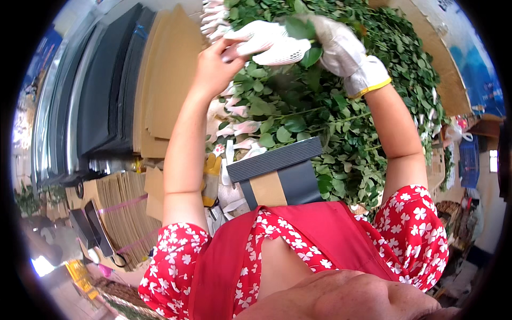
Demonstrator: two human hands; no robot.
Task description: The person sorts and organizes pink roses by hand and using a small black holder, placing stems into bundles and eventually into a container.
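Note:
My bare left hand (222, 64) pinches several rose heads in white mesh sleeves (276, 44) by their ends. My right hand (340, 50), in a pale work glove with a yellow cuff, is closed around the leafy part of the same roses, just behind the sleeves. Its fingertips are blurred and partly hidden by leaves. Below both hands lies a broad heap of leafy rose stems (296, 120). More sleeved rose heads (246, 127) line its left side. Nearer my body, a dark corrugated cardboard wrap (276, 154) with a brown band rests against the stems.
Upright stacks of black sheets (112, 84) and brown cardboard (172, 80) stand at the left. Below them is a strapped bundle of cardboard (124, 212). A yellow-and-grey glove (211, 180) lies left of the wrap. A blue crate (469, 162) is at far right.

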